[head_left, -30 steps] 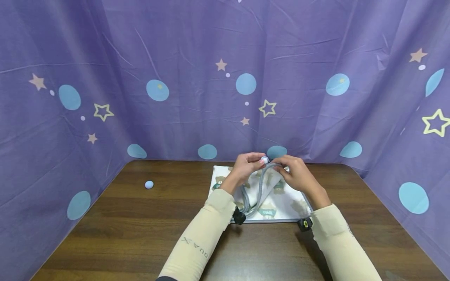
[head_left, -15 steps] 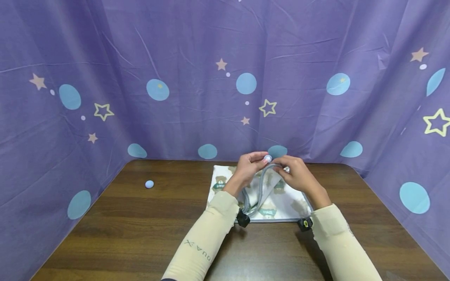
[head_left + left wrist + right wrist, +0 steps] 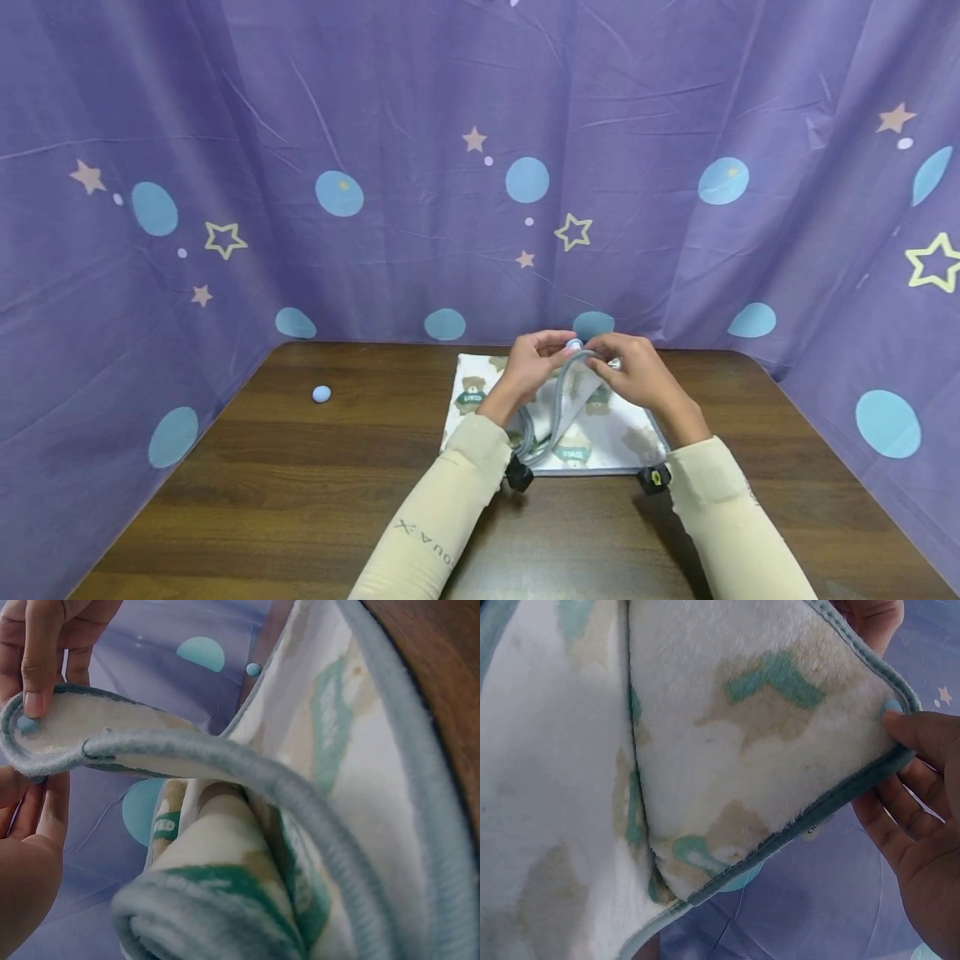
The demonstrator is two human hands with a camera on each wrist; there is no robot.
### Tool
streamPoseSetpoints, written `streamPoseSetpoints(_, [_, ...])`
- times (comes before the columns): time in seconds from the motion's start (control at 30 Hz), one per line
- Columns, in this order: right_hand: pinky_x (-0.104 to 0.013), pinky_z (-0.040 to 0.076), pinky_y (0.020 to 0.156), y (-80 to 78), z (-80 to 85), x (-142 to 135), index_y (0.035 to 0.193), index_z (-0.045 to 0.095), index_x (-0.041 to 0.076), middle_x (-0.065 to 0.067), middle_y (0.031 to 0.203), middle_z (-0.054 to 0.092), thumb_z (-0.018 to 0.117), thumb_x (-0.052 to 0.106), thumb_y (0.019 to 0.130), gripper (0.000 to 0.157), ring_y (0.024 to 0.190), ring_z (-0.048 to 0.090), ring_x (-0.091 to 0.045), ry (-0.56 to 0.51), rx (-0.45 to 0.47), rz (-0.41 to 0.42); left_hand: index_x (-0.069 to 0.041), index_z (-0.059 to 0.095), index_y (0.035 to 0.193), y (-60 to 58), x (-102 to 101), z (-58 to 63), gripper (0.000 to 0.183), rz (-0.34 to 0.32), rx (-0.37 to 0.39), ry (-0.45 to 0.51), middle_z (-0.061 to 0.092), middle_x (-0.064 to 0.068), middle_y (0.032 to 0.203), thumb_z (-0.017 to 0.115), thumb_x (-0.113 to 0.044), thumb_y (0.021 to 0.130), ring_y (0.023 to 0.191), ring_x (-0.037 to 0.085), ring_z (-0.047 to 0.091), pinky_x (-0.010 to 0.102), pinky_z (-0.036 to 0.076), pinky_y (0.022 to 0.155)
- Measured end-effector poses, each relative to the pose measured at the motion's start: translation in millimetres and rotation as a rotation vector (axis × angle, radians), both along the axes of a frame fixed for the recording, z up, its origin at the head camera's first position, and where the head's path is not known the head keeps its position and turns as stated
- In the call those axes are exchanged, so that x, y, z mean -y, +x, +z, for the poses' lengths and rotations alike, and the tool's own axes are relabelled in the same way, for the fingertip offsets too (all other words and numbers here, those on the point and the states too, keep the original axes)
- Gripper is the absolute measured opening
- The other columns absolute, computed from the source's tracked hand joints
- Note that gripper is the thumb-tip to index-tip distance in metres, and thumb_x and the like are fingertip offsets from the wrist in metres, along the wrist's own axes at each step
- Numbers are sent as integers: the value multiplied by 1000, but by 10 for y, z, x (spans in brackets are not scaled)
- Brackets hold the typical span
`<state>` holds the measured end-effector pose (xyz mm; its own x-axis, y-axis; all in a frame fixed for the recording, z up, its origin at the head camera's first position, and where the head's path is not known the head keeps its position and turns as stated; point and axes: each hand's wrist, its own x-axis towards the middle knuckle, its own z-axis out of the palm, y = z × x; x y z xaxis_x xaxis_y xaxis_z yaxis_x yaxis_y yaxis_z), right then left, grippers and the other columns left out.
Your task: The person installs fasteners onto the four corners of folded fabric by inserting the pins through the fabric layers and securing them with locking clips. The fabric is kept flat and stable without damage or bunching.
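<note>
Both hands meet above the far edge of the bear-print cloth (image 3: 600, 433), which lies on the wooden table (image 3: 300, 500) right of centre. The left hand (image 3: 534, 365) pinches a small pale blue clip (image 3: 573, 343) at a lifted corner of the cloth, fingers curled on it. The right hand (image 3: 637, 375) holds the same raised corner by its grey piped edge (image 3: 558, 400), thumb and fingers pinching the fabric. In the left wrist view a fingertip (image 3: 34, 697) presses the inside of the folded corner beside a blue spot (image 3: 26, 724); in the right wrist view the corner fans out, with a blue spot (image 3: 891, 706) at its tip by the fingers (image 3: 922, 735). A second blue clip (image 3: 321, 394) sits well apart, far left on the table, near the purple curtain (image 3: 480, 125).

Risks, as a judgement: the clip is tiny and held by fingertips only, so it could slip and roll off. The plush corner is thick and folded, so the clip may grip only the piping and pop loose. Pulling up could drag the rest of the cloth.
</note>
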<state>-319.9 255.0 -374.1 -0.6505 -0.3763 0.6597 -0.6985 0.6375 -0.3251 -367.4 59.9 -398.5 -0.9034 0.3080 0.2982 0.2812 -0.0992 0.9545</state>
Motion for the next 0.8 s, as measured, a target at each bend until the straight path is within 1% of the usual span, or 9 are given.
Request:
streamPoseSetpoints(0.03, [-41,59,73,6,4,-4,100,76,7,-4,91,75,78,3,88,13,78,68,-13,-6,12,-3,1,72,123,5,1,-7,29,5,-14,-13,75,11,112,74,-6,95,94,13,70,24,58,82])
streamPoseSetpoints(0.1, [-41,59,74,13,8,-9,99,76,7,-5,91,75,78,5,89,11,78,68,-14,-15,31,0,-1,73,122,14,5,-18,28,5,-13,-10,75,12,112,73,-7,95,96,14,70,25,58,83])
streamPoseSetpoints(0.17, [-41,59,74,15,9,-14,100,76,8,-5,91,75,78,6,90,9,78,69,-15,-19,43,1,0,72,123,12,9,-21,28,1,-10,-8,75,13,114,73,-6,95,97,14,70,26,58,85])
streamPoseSetpoints(0.3, [-42,59,75,19,10,-22,99,76,7,-6,90,75,78,5,90,9,79,69,-15,-22,48,-1,1,71,124,19,11,-11,30,-4,-12,-21,75,11,112,73,-6,95,97,14,70,26,59,85])
streamPoseSetpoints(0.4, [-42,59,75,26,14,-29,99,76,6,-7,89,75,77,5,90,9,78,70,-16,-19,46,-3,0,72,123,37,4,-4,29,-15,-28,-37,76,7,111,73,-8,95,96,14,70,26,59,84])
streamPoseSetpoints(0.57, [-41,59,72,19,9,-45,98,76,6,-3,85,74,77,3,89,9,76,68,-15,3,31,-7,-2,74,120,46,-16,-7,26,-29,-34,-44,76,7,111,74,-8,95,95,15,71,27,59,82])
streamPoseSetpoints(0.7, [-40,59,72,26,19,-45,97,76,7,0,84,73,78,3,89,10,76,68,-13,-3,41,-5,-3,74,122,33,3,-17,27,-49,-1,-41,76,7,113,73,-8,95,98,15,71,28,59,84])
streamPoseSetpoints(0.8, [-41,58,72,24,24,-50,97,76,7,1,84,74,78,2,88,11,75,68,-13,-6,41,-4,0,71,126,21,34,-20,28,-106,64,-7,73,11,118,69,-10,99,103,18,71,31,59,89])
